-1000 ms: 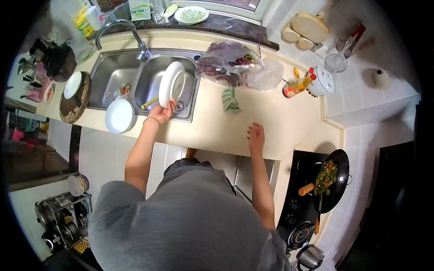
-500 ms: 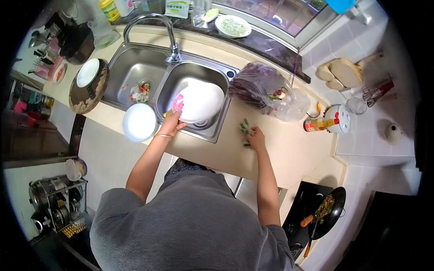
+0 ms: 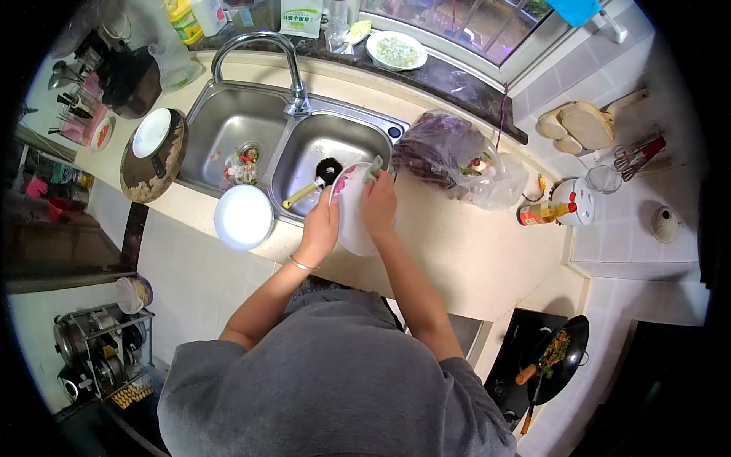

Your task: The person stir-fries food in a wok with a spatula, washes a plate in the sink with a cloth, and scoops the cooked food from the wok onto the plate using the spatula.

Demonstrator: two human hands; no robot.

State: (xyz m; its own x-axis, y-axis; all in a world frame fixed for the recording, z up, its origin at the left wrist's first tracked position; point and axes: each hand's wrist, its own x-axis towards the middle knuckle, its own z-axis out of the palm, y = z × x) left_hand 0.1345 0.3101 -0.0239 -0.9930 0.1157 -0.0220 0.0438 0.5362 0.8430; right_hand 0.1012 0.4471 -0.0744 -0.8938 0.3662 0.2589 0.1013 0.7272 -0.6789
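Plate (image 3: 352,225), white with pink decoration, held tilted at the front edge of the right sink basin (image 3: 310,143); the left hand (image 3: 320,227) grasps its left side, while the right hand (image 3: 379,204) clasps a greenish cloth (image 3: 375,167) against its right; probably stiff, fairly light, breakable and slippery if wet, hence best gripped firmly by opposite rims

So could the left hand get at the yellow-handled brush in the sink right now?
Probably, but not freely: the left hand is holding the plate. Otherwise the brush lies close by, its handle uncovered.
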